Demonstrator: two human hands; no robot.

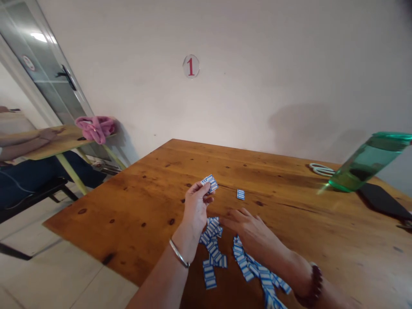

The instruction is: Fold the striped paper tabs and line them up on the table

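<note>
My left hand [196, 204] is raised over the wooden table [154, 184], thumb and fingers closed on a few small blue-and-white cards [210, 183]. Low over the tabletop, my right hand [249, 225] has its fingers stretched toward a loose heap of similar cards [212, 240] below my left hand. Its fingertips are close to that heap; I cannot tell whether they touch it. Another heap of cards [243, 257] spreads beneath and beside my right wrist. One small card piece [240, 194] lies apart, beyond my right hand.
On the right stand a green translucent bottle [367, 165], a coiled white cable [322, 169] and a dark flat object [383, 201]. A wall with a round number sign [191, 66] borders the table. At left, another person's hand [48, 134] rests on a table near a pink cloth [95, 128].
</note>
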